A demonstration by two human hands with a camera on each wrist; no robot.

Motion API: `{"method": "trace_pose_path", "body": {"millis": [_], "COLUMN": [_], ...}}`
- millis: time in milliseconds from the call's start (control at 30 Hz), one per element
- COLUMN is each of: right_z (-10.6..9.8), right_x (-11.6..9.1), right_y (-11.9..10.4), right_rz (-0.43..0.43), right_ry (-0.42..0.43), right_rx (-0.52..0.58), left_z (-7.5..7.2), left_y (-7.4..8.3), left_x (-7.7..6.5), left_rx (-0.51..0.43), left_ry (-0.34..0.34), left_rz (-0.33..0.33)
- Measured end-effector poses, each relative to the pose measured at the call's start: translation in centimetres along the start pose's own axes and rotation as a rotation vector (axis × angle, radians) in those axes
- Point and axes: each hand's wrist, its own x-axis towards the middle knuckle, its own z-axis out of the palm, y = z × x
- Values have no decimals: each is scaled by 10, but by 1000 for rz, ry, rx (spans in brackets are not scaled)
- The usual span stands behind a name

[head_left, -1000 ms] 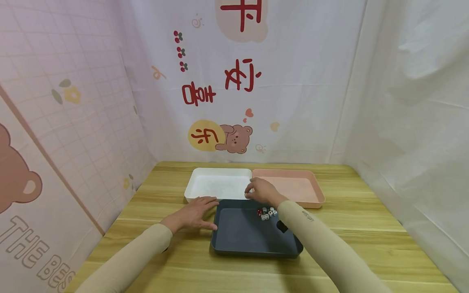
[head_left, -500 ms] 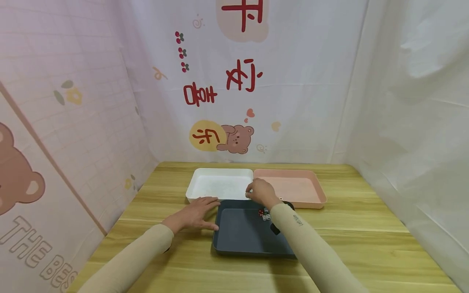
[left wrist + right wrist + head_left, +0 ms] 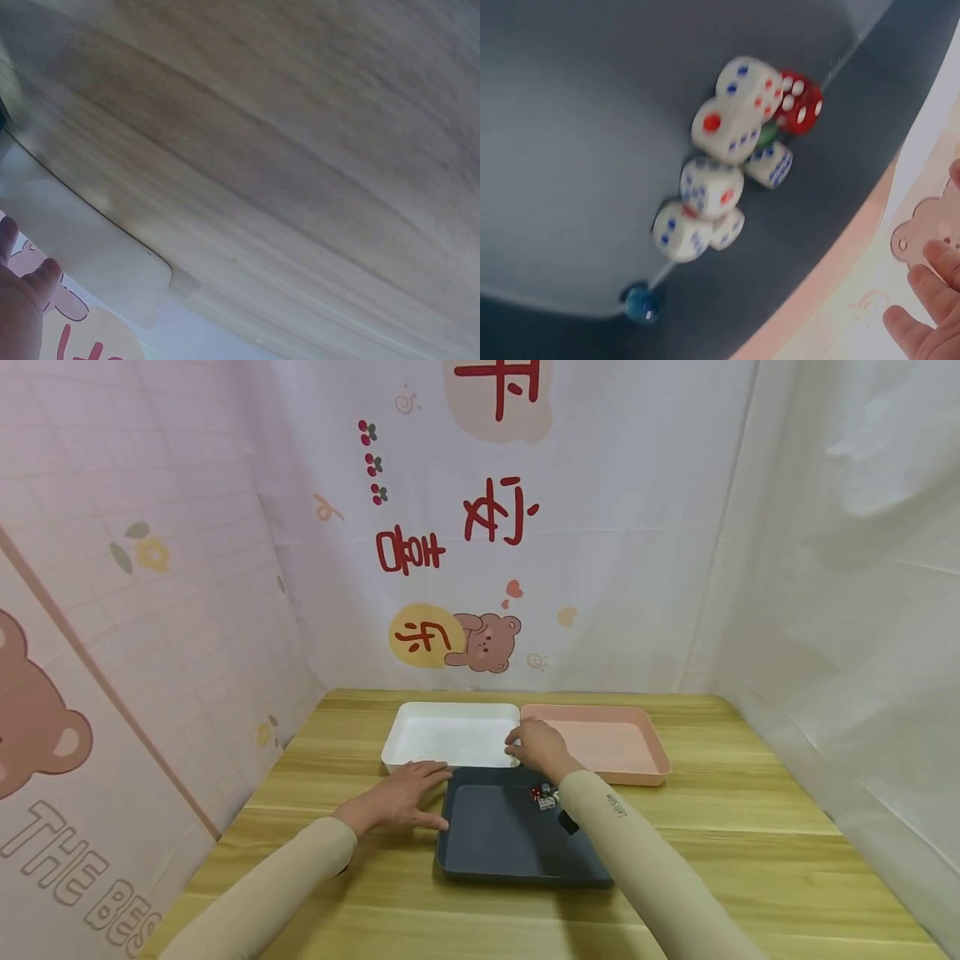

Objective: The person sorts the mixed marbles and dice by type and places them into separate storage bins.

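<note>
My left hand (image 3: 401,797) lies at the left side of the dark grey tray (image 3: 487,835), fingers spread and the thumb at its rim. My right hand (image 3: 540,747) reaches over that tray to the near right corner of the white tray (image 3: 450,739), fingers bent down. A small pale spot shows by its fingertips, too small to tell what it is or whether it is pinched. Inside the grey tray lie several white dice (image 3: 712,187), a red die (image 3: 801,103) partly behind them, a bit of green between them, and a round blue bead (image 3: 643,304) by the corner.
A pink tray (image 3: 611,747) stands right of the white one, side by side behind the grey tray. All stand on a wood-grain table (image 3: 360,902). Printed cloth (image 3: 622,568) hangs behind and at both sides.
My right hand first stays low at the white tray's corner with its forearm swinging left, then rises slightly to the right; a pale spot shows under its fingers. The left hand holds still.
</note>
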Motion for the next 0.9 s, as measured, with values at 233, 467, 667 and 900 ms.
{"method": "trace_pose_path", "body": {"millis": [233,467,667,900], "right_z": [-15,-24,-26,-32], "right_x": [-3,-5,-6,-13], "right_y": [18,29,28,28], "right_rz": [-4,-35,-78,-156], "right_ry": [8,-20,-9,1], "right_rx": [-1,29,20,33], "left_z": [-2,-2,-1,0], "left_y": [2,1,2,1], "left_x": [0,0,1,2], "left_rx": [-12,-29,-21,-11], "left_ry": [6,3,7,6], "left_rz": [7,-1,5,4]}}
